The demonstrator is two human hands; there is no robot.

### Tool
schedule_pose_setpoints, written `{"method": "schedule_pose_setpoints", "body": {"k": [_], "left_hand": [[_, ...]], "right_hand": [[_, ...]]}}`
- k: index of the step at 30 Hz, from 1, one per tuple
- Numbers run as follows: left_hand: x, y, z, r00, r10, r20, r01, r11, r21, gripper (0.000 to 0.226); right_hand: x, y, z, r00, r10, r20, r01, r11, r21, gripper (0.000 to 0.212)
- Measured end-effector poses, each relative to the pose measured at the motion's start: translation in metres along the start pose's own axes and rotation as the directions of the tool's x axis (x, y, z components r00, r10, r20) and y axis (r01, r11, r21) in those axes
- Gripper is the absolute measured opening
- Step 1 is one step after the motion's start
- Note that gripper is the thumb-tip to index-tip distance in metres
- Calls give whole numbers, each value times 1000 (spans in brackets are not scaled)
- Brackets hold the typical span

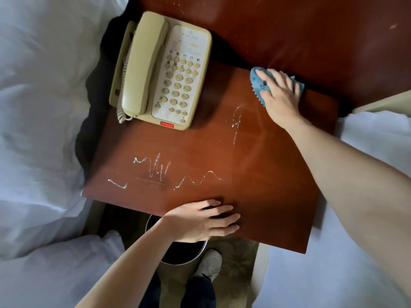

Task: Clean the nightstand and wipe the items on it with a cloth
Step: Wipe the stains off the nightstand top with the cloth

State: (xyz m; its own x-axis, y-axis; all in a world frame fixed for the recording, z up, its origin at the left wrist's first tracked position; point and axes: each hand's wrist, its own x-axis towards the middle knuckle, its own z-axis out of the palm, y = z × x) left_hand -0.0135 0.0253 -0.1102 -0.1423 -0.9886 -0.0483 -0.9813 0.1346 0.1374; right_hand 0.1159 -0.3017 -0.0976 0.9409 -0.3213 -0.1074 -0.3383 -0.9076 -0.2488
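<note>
Blue cloth [258,87] lies bunched under my right hand [281,94] at two o'clock on the nightstand [266,185], my spread fingers pressing it down. My left hand [200,221] rests flat at six o'clock, holding nothing. The beige telephone [160,70] sits at eleven, with pale streaks [160,167] nearer me.

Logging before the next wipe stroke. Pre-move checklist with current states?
1. Cloth under right hand: ok, pressed at the nightstand's far right.
2. Left hand braced: ok, flat on the front edge.
3. Surface clean: not ok, white scribbles at middle and front.
4. Phone clear of the cloth: ok, back left, apart.
5. Phone wiped: cannot tell.
</note>
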Motion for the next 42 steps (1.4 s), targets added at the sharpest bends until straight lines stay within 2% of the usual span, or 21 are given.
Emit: {"method": "schedule_pose_setpoints", "body": {"k": [4,9,13,16,20,27,30,34,38,42], "left_hand": [[0,-2,0,1000,5,16,-5,1000,-8,68],[0,-1,-2,999,4,35,-3,1000,-27,54],[0,-1,1,1000,17,19,-17,1000,22,56],[0,0,2,999,19,-30,-18,999,28,56],[0,2,2,999,12,-50,-7,997,82,67],[-1,3,-4,1000,-10,-26,13,995,100,59],[-1,7,-14,999,-30,-10,31,997,69,57],[-12,25,-18,994,-84,-67,82,996,-38,43],[-44,39,-18,991,-133,-24,131,990,-50,54],[-82,51,-15,965,-263,-17,258,956,-138,52]], "right_hand": [[-12,-10,4,1000,-4,-12,4,999,-51,53],[-53,-31,14,982,-187,36,190,973,-130,56],[-87,-34,21,970,-228,81,239,954,-183,58],[-109,-33,23,971,-226,83,239,951,-198,59],[-150,-31,29,973,-214,80,227,948,-222,55],[-220,-25,33,969,-216,119,239,944,-226,56],[-245,-24,34,975,-187,124,210,954,-215,56],[-273,-34,39,985,-120,128,143,970,-195,57],[-292,-48,45,990,-81,115,104,974,-203,57],[-303,-65,51,991,-65,114,89,972,-217,55]]}}
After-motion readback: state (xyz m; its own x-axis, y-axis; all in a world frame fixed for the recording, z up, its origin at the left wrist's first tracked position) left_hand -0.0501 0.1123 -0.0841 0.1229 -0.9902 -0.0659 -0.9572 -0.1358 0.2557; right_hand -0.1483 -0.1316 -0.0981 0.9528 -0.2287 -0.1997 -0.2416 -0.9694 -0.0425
